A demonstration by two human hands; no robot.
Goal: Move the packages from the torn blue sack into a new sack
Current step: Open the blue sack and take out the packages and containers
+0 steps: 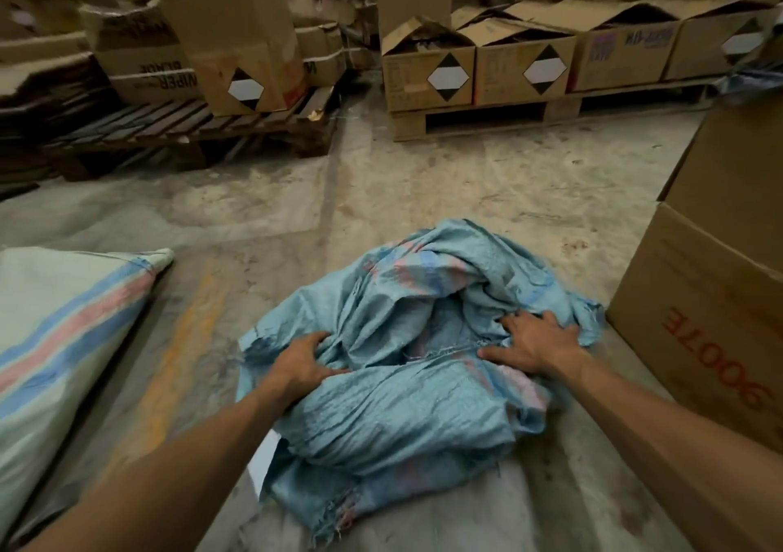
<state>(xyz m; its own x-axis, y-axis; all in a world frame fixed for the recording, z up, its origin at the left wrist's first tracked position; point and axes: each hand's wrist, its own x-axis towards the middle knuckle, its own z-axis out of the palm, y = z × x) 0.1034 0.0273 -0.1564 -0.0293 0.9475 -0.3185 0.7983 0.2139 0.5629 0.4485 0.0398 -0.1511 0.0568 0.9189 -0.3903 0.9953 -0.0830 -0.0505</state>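
Sack [394, 386] of blue woven plastic, one, crumpled on the concrete floor [423, 187] in the lower middle of the head view, frayed and torn along its near edge and at the rim of its mouth. Long axis running roughly from near-left to far-right, mouth gaping upward toward the far side. Faint pink and darker blue stripes across the weave. Corner of something white [265, 462] poking out under the near-left edge; no packages plainly visible inside.

Two bare hands on it. Left hand [303, 360] clenched on a fold of fabric at the left side of the mouth. Right hand [536, 344] pressed on the right rim, fingers spread and curled into the cloth, gripping it.

One pale sack [63, 339], filled, with blue and pink stripes, lying at the left, well apart from the blue one. One large carton [716, 322] just beside the blue sack at right, red print reading "9007E" upside down. Two pallets: a dark pallet [190, 132] far left, a light pallet [487, 119] far right, both loaded with cartons. Three black-and-white diamond labels [448, 77] clearly seen; "WIPER BLADE" readable, inverted, on one left-hand box [148, 72].
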